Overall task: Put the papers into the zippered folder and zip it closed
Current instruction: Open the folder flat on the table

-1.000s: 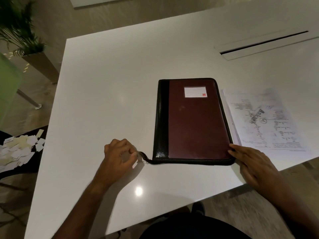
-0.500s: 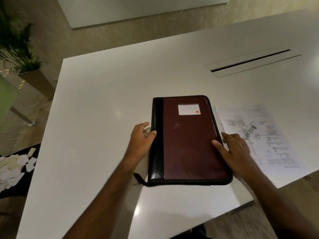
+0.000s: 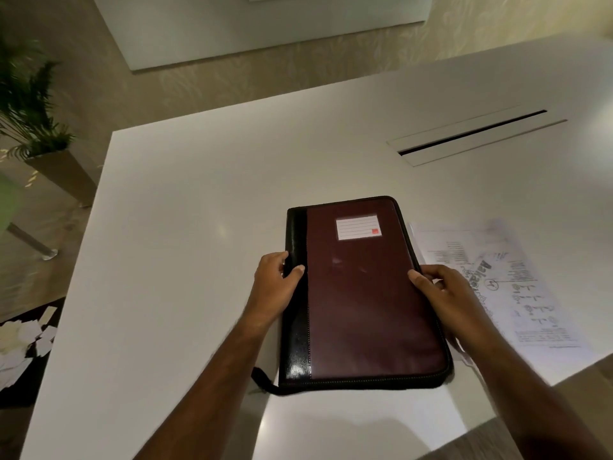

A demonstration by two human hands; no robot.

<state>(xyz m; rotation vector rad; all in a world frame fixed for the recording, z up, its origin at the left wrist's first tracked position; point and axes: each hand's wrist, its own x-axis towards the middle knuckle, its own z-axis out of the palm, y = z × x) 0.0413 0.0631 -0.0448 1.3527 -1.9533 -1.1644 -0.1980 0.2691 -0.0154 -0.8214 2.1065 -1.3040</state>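
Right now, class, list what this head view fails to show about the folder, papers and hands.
- Inside of the zippered folder: hidden by its closed cover.
- Text on the papers: blurred, unreadable.
- Left hand fingertips: behind the spine.
- Right hand fingers: curled under the folder's edge.
- Scraps at the left: cut off by the frame.

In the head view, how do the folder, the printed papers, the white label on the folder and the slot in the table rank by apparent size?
1. folder
2. printed papers, partly hidden by the right hand
3. slot, long but thin and farther away, so unsure against the label
4. label
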